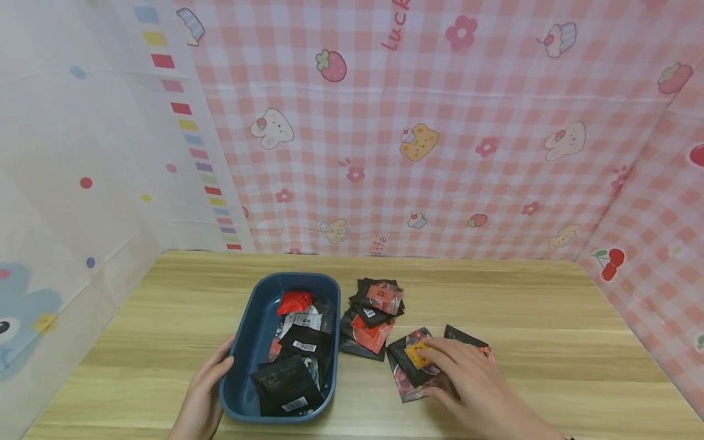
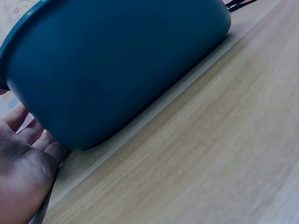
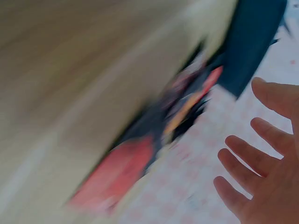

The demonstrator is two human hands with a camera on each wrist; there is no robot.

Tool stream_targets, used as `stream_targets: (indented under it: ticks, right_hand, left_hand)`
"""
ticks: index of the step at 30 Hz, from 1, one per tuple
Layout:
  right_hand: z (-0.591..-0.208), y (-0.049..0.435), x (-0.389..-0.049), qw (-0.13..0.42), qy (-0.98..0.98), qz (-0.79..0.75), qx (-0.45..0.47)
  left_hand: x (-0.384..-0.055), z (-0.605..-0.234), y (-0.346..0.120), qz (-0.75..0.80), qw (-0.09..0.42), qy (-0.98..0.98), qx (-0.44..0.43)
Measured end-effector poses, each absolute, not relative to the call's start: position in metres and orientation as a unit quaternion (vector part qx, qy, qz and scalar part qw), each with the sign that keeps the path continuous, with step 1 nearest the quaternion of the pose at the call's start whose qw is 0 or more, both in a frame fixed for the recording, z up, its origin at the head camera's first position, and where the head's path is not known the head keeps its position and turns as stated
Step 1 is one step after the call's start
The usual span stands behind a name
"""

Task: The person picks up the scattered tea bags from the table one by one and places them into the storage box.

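Observation:
My left hand lies along the left outer wall of a dark blue plastic bin, its fingers touching the side. In the left wrist view the bin wall hides part of the fingers. Black packets, some with white barcode labels, fill much of the bin, with a red packet near its far end. Over a loose group of flat packets to the right hovers my right hand. Its fingers are spread and hold nothing in the right wrist view. One packet there bears a yellow label.
A second pile of black and red packets lies just right of the bin. Another packet sits partly behind my right hand. The wooden tabletop meets a pink checked cloth at the back, with cloth at both sides.

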State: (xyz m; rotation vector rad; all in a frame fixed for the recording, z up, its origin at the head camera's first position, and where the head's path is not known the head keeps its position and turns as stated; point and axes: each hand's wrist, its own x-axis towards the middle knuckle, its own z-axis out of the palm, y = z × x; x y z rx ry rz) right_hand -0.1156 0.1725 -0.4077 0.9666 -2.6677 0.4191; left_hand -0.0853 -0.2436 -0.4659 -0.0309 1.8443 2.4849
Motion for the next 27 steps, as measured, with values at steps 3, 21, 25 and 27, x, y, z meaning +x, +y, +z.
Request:
stream_targets:
  ticks: [3, 21, 25, 27]
  right_hand:
    - [-0.413, 0.197, -0.115, 0.079, -0.941, 0.147, 0.294]
    - [-0.431, 0.258, -0.132, 0.032, -0.961, 0.109, 0.252]
    - [-0.433, 0.26, -0.132, 0.048, -0.955, 0.112, 0.272]
    - [-0.435, 0.26, -0.132, 0.065, -0.951, 0.111, 0.281]
  left_hand:
    - [-0.085, -0.466, -0.245, 0.803, 0.029, 0.595, -0.004]
    - [-0.085, -0.466, -0.246, 0.812, 0.033, 0.583, 0.02]
    - [-0.085, -0.467, -0.245, 0.812, 0.03, 0.583, 0.019]
    - [-0.086, -0.466, -0.244, 0.811, 0.031, 0.584, 0.015]
